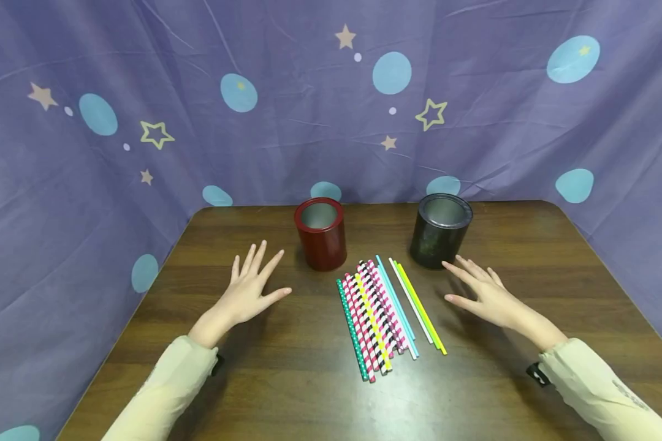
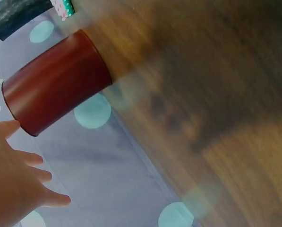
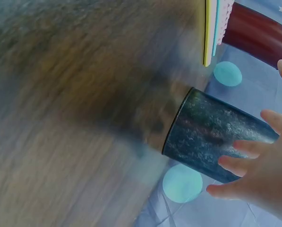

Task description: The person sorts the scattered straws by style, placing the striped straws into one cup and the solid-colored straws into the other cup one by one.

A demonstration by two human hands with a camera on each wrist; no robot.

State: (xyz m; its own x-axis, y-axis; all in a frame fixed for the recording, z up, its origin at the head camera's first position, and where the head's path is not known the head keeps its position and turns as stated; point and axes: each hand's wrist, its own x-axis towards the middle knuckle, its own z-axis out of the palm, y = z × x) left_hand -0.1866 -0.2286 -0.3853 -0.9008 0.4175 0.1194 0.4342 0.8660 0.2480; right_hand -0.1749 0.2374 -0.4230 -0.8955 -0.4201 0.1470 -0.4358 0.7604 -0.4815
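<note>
Several striped and dotted paper straws (image 1: 366, 318) lie side by side on the table, with plain blue, white, green and yellow straws (image 1: 419, 309) to their right. My left hand (image 1: 245, 294) is spread over the table, fingers apart and holding nothing, left of a dark red can (image 1: 323, 245). Over on the other side my right hand (image 1: 488, 297) is also spread and holds nothing. Its fingertips overlap the lower edge of a black can (image 1: 438, 239) in the head view. Both cans stand upright with open tops. The right wrist view shows the black can (image 3: 211, 132) beyond the fingers.
The brown wooden table (image 1: 287, 392) ends at a purple curtain (image 1: 292, 153) with stars and blue spots, which hangs behind and along the sides. Light sleeves (image 1: 168, 383) and dark wrist bands (image 1: 537, 373) are on the forearms.
</note>
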